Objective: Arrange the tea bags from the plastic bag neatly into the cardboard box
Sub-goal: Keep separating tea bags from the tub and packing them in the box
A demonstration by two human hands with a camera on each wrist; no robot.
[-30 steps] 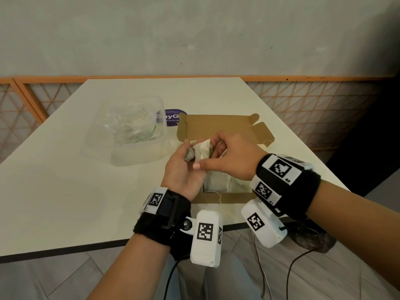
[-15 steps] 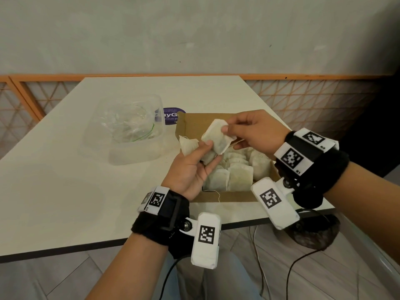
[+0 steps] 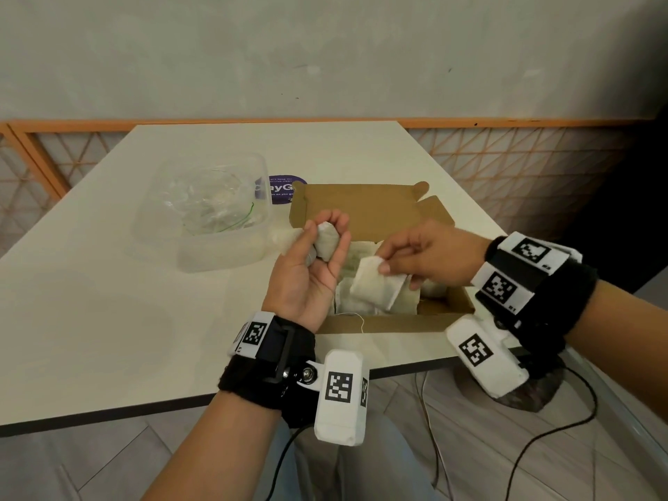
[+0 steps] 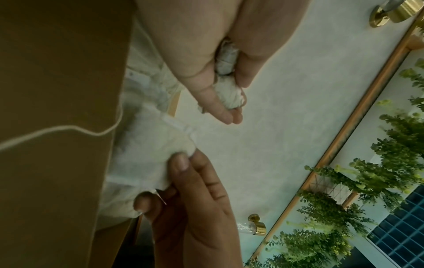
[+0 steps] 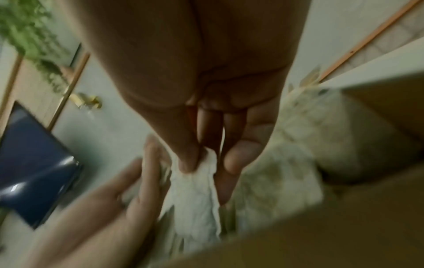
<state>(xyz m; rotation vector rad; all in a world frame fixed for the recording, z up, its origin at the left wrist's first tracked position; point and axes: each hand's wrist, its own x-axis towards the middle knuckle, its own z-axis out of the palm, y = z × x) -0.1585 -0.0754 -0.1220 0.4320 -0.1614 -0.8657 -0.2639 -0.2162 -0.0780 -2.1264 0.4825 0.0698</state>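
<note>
1. the cardboard box [image 3: 379, 321] sits open on the white table [image 3: 108, 301], lid flap standing up at its far side. pale tea bags in the box [image 3: 356, 303] lie packed side by side across its floor; i cannot count them, the hands cover too many. a thin white string [image 3: 358, 318] trails over the near wall.
2. beyond the left hand's curled fingers stands a clear plastic tub [image 3: 217, 247] with the crumpled plastic bag [image 3: 213, 207] inside it; what remains in that bag is too hazy to tell.
3. the left hand [image 3: 311, 273] is raised palm up just outside the box's left wall, fingers and thumb curled round a small clutch of tea bags [image 3: 325, 242]. two or so, bunched together, hard to separate. the left wrist view shows the same bunch squeezed between thumb and fingers.
4. the right hand [image 3: 426, 258] reaches in from the right, over the box. thumb and forefinger pinch one corner of a single tea bag [image 3: 377, 287], which hangs flat below the pinch, just above the bags already laid down and close beside the left palm. the remaining fingers spread loosely behind it.
5. two hands, each with a black wrist strap [image 3: 274, 359] bearing printed markers; one box, one tub, one bag. a round purple sticker [image 3: 280, 189] lies on the table past the box's far left corner.
</note>
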